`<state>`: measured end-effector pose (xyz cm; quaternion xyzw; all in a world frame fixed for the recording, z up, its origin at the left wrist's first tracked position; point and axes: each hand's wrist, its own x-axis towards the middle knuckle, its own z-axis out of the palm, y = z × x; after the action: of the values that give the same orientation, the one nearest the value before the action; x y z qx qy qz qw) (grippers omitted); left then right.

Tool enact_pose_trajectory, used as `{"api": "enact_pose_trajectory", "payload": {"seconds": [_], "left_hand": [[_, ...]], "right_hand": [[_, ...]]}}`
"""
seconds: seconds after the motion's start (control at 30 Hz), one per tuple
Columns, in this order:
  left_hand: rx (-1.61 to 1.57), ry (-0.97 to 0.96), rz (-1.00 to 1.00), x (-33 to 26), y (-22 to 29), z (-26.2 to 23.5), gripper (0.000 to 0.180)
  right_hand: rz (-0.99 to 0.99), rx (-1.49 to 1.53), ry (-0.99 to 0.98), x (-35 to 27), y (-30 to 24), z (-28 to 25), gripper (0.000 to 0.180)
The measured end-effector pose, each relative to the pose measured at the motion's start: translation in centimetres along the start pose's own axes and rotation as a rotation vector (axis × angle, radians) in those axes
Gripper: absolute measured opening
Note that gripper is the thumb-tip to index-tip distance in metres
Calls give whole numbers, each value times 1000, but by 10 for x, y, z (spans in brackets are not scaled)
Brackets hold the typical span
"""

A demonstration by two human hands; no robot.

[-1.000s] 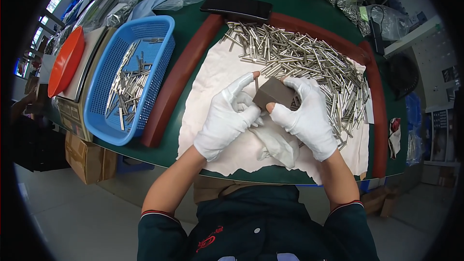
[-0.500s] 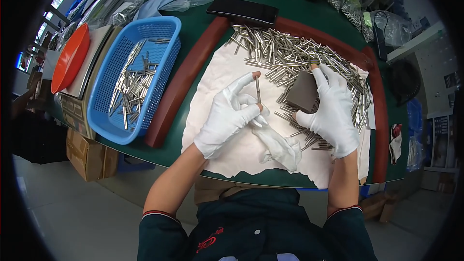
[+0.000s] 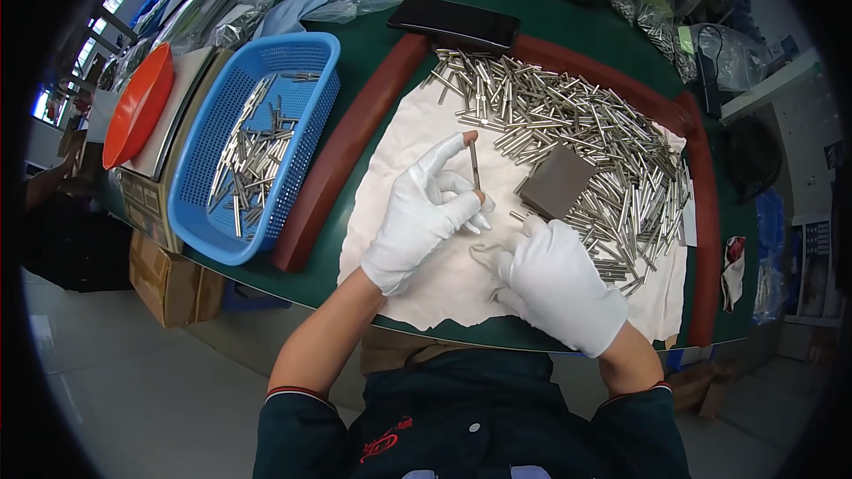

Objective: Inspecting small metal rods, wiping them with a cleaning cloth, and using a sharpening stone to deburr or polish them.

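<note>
Fingers [image 3: 471, 137] of the white-gloved left hand [image 3: 410, 223] pinch a slim grey metal pin [image 3: 474, 165] by its ends; light, steady pressure should suit. The white-gloved right hand [image 3: 566, 286] half-curls over pale cloth [image 3: 444, 288], its hold unclear.

Legible text: none; marks too small, blurred or stylised.
Dark shirt [image 3: 524, 404]: red stitched emblem [image 3: 383, 439], lower centre of frame; looping strokes, smaller red stitching just above right; cannot be made out as letters.
Tan box [image 3: 147, 209], left of frame: darker printed lines on side; too blurred to read.
Yellow-green label [image 3: 686, 41], upper right, among clear plastic bags; wording too small.
White slip [image 3: 690, 220], right of frame, beside metal rods [image 3: 612, 155]; any print too small to tell.
Wall panel [image 3: 834, 156], far right edge: dark, small; content unreadable.
</note>
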<state>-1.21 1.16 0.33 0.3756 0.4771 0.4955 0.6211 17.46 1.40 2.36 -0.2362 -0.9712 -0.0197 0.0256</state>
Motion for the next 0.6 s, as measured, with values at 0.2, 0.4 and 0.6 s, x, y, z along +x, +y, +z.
{"api": "enact_pose_trajectory", "payload": {"seconds": [0.2, 0.4, 0.6], "left_hand": [[192, 18, 145, -1, -11, 0, 63], [140, -253, 360, -8, -22, 15, 48], [-8, -304, -42, -15, 5, 6, 53]], "right_hand": [[333, 616, 461, 6, 16, -12, 16], [389, 547, 553, 16, 10, 10, 18], [137, 564, 337, 16, 27, -3, 17]]}}
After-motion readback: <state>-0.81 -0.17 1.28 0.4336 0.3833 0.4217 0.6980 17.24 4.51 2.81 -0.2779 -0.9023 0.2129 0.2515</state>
